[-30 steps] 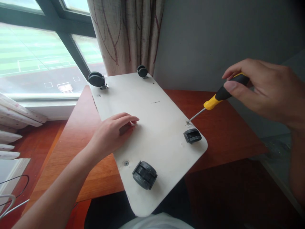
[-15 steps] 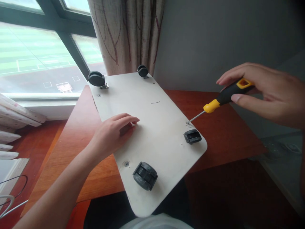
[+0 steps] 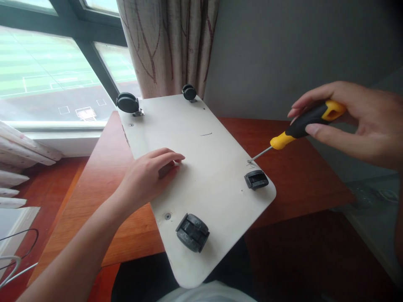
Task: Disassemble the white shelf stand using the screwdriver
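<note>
A white board (image 3: pixel 189 167) with rounded corners lies tilted across my lap and the table, its casters facing up. My right hand (image 3: pixel 355 121) grips the black handle of a yellow-and-black screwdriver (image 3: pixel 302 123) between thumb and fingers. The screwdriver's tip sits in a screw (image 3: pixel 249 161) near the board's right edge. Just below that screw is a black caster (image 3: pixel 256 179). My left hand (image 3: pixel 157 172) rests on the board's left side, fingers loosely bent and nothing visible in them. Another caster (image 3: pixel 192 233) stands near the front, beside a screw (image 3: pixel 167 216).
Two more casters, one at the far left (image 3: pixel 127 102) and one at the far right (image 3: pixel 189 92), stand on the board's far end. A reddish wooden table (image 3: pixel 302 180) lies under it. Behind are a curtain (image 3: pixel 170 46), a window and a grey wall.
The screwdriver's handle has turned, and the yellow end hole now faces differently. My right hand has shifted slightly right, its fingers moved along the handle. The left hand stays put.
</note>
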`<state>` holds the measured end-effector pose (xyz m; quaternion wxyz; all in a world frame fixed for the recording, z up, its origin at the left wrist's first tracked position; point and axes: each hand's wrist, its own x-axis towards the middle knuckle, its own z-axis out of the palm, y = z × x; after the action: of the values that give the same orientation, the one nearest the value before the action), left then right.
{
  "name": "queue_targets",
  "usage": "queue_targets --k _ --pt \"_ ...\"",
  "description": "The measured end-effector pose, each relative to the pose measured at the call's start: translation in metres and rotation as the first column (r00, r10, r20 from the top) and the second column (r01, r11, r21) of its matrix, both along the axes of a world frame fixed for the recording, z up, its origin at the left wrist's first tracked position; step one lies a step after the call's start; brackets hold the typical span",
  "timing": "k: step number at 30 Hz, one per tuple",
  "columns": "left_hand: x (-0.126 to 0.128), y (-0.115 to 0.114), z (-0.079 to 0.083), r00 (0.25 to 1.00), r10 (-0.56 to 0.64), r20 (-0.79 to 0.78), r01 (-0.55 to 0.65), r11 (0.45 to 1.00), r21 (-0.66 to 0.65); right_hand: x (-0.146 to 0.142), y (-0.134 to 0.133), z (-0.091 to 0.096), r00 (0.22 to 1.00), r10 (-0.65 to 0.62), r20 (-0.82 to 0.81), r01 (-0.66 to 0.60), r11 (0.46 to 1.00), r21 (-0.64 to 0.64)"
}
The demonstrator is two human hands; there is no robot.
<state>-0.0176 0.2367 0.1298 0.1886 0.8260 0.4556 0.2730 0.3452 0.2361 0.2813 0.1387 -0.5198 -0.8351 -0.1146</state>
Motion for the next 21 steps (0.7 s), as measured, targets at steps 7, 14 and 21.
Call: queue_targets --k 7,14,21 --pt "0.0 0.0 -0.001 1.0 0.005 -0.004 -0.005 1.0 0.016 0.0 0.004 -0.006 0.978 -0.169 0.119 0.14 0.965 0.222" --pt "-0.001 0.0 -0.002 1.0 0.01 -0.007 -0.01 1.0 0.025 0.0 -0.002 0.0 1.0 0.01 0.022 -0.011 0.999 0.048" --pt "-0.002 0.0 -0.002 1.0 0.002 0.004 -0.002 1.0 0.026 -0.003 -0.004 -0.009 0.99 -0.126 0.057 0.113 0.977 0.183"
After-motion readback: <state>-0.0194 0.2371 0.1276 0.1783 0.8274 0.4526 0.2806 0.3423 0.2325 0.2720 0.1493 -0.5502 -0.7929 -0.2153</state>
